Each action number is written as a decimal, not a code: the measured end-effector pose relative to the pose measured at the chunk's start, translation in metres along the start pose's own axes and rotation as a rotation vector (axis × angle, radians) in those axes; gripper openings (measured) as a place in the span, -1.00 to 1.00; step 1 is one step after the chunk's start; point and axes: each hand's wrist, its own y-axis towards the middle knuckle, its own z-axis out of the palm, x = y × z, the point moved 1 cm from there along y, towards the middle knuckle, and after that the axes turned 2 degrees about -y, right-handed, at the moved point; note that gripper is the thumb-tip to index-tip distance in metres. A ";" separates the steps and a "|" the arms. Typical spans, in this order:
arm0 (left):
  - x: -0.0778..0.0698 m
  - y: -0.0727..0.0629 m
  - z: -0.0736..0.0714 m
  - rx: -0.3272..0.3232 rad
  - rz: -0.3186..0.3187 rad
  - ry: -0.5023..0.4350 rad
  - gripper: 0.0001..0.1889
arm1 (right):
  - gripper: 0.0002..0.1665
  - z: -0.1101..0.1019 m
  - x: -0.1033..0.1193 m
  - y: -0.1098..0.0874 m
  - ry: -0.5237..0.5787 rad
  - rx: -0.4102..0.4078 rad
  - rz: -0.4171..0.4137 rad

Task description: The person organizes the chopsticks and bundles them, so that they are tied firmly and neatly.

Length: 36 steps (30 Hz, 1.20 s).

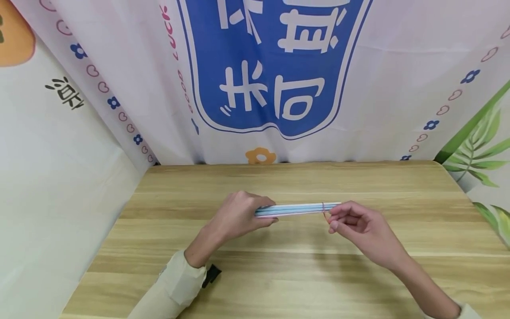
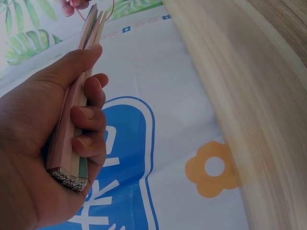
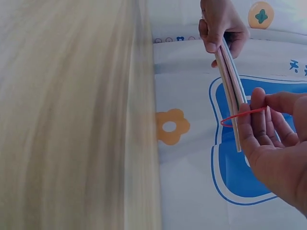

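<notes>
A bundle of slim pastel chopsticks [image 1: 295, 209] in pink, blue, green and cream lies across my left hand [image 1: 239, 212], which grips it at the thicker end. Silvery, rough-patterned butts of the chopsticks [image 2: 68, 179] show below the palm in the left wrist view. At the thin end, a red rubber band [image 3: 242, 114] loops around the bundle. My right hand [image 1: 368, 228] pinches this band between thumb and fingertips and draws it out to one side. Both hands hold the bundle above the table, roughly level in the head view.
Beneath the hands is a wood-grain table [image 1: 279, 283]. A white printed cloth [image 1: 398, 88] with a blue panel hangs behind its far edge. By the left cuff sits a small black object [image 1: 212, 275], partly hidden by the sleeve.
</notes>
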 end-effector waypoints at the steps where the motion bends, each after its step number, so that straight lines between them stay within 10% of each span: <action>1: 0.000 -0.001 0.000 -0.001 0.000 0.002 -0.76 | -0.78 0.003 -0.001 0.000 0.014 0.005 -0.013; 19: 0.000 0.001 -0.003 -0.011 0.007 -0.024 -0.77 | -0.71 0.015 -0.011 -0.004 0.219 0.056 0.114; 36: 0.000 0.001 -0.006 -0.015 -0.025 -0.020 -0.73 | -0.56 0.026 -0.024 -0.005 0.314 0.332 0.241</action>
